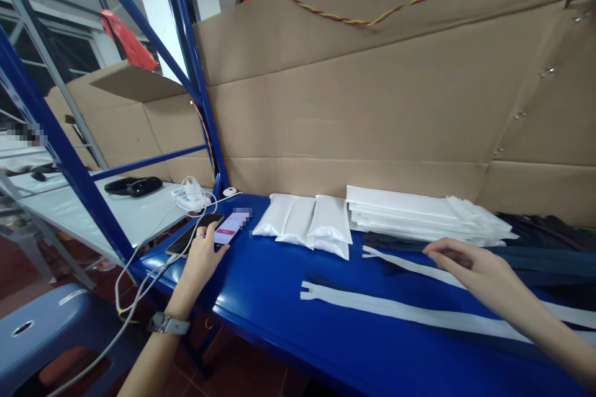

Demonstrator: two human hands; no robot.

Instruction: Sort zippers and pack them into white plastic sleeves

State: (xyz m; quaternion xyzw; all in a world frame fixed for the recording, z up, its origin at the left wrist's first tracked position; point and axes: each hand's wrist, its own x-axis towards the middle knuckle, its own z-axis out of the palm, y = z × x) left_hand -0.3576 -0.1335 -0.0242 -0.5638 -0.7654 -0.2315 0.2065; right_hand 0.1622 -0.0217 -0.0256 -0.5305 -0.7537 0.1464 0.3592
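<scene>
My left hand (205,255) reaches over the left end of the blue table, with its thumb spread from its fingers. The fingertips rest by a phone with a lit screen (228,231) and a dark phone (189,239) beside it. Over the right part of the table hovers my right hand (468,263), fingers curled and thumb tip near the index finger. I see nothing between them. Beneath and in front of that hand lie a white zipper (410,263) and a longer white zipper (395,308), stretched left to right. Darker zippers (554,260) lie behind the right hand.
Several filled white packets (305,220) and a stack of flat white sleeves (414,214) sit against the cardboard wall (354,111). White cables (135,285) hang off the left edge near a blue-grey stool (51,329). A blue metal post (60,155) rises at left.
</scene>
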